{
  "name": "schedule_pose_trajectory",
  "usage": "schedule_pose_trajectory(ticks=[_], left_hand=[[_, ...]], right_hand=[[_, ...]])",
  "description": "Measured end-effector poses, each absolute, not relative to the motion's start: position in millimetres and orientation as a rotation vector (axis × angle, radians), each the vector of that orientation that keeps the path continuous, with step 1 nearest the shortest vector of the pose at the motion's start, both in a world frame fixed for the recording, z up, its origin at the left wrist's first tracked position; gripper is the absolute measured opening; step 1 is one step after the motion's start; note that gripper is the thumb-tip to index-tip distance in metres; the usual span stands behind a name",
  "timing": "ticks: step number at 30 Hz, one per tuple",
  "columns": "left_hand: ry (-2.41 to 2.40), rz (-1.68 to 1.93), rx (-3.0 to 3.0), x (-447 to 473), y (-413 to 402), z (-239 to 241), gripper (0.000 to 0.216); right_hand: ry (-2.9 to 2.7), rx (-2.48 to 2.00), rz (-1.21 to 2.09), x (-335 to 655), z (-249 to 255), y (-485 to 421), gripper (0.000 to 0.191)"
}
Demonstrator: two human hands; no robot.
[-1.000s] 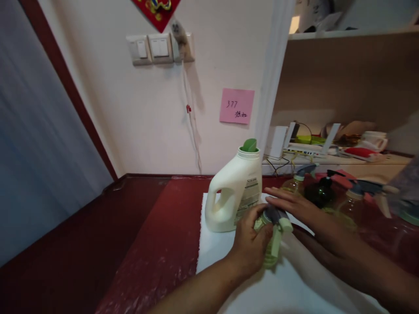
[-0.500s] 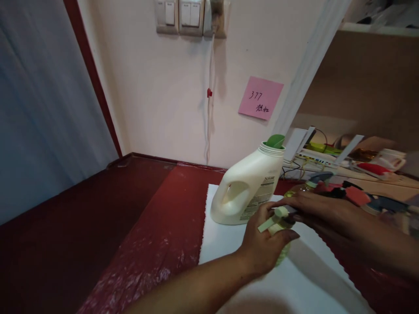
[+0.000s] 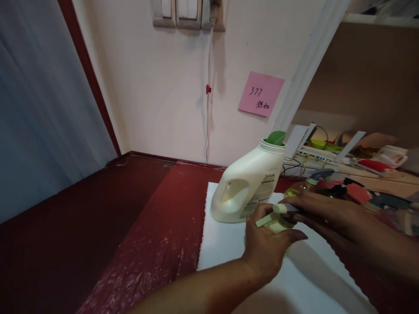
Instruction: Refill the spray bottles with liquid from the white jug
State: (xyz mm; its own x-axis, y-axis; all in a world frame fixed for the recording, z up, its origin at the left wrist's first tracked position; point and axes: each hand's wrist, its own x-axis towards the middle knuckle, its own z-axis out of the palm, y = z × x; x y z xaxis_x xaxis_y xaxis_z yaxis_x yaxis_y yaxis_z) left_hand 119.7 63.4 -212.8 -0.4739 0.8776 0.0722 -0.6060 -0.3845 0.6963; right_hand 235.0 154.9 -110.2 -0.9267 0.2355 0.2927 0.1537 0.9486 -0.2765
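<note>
My left hand (image 3: 266, 244) is wrapped around a small pale green spray bottle (image 3: 274, 218) standing on a white sheet (image 3: 222, 244). Only the bottle's trigger head shows above my fingers. My right hand (image 3: 324, 213) lies over the top of that spray head, fingers stretched to the left. Just behind them stands a cream detergent jug (image 3: 245, 187) with a handle and an open green spout.
The white sheet lies on a dark red table (image 3: 131, 226) against a white wall. Several spray bottles (image 3: 343, 189) crowd the table at the right. A shelf behind holds a white router (image 3: 321, 152) and clutter. A pink note (image 3: 261, 93) and a hanging cable mark the wall.
The spray head has turned under my right hand, its trigger now pointing left. My view shifted left and tilted, so the jug sits further right in the picture.
</note>
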Motion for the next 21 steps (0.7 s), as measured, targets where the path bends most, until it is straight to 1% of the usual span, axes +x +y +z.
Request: schedule_pose_trajectory(ticks=[4, 9, 12, 15, 17, 19, 21], left_hand=[[0.851, 1.984, 0.556, 120, 65, -213, 0.05], [0.993, 1.97, 0.737, 116, 68, -226, 0.041], [0.959, 1.927, 0.755, 112, 69, -230, 0.043], [0.937, 1.85, 0.865, 104, 68, -226, 0.039], [0.96, 1.81, 0.913, 99, 68, -221, 0.043], [0.961, 1.791, 0.909, 94, 69, -216, 0.056], [0.919, 1.779, 0.914, 92, 71, -213, 0.062]], right_hand=[[-2.749, -0.234, 0.331, 235, -113, 157, 0.035], [-2.757, -0.191, 0.247, 235, -114, 160, 0.034], [-2.762, -0.181, 0.201, 238, -113, 163, 0.036], [-2.764, -0.181, 0.163, 241, -113, 165, 0.036], [-2.759, -0.169, 0.164, 241, -113, 165, 0.036], [-2.733, -0.155, 0.182, 241, -112, 163, 0.036], [-2.729, -0.151, 0.189, 240, -110, 160, 0.035]])
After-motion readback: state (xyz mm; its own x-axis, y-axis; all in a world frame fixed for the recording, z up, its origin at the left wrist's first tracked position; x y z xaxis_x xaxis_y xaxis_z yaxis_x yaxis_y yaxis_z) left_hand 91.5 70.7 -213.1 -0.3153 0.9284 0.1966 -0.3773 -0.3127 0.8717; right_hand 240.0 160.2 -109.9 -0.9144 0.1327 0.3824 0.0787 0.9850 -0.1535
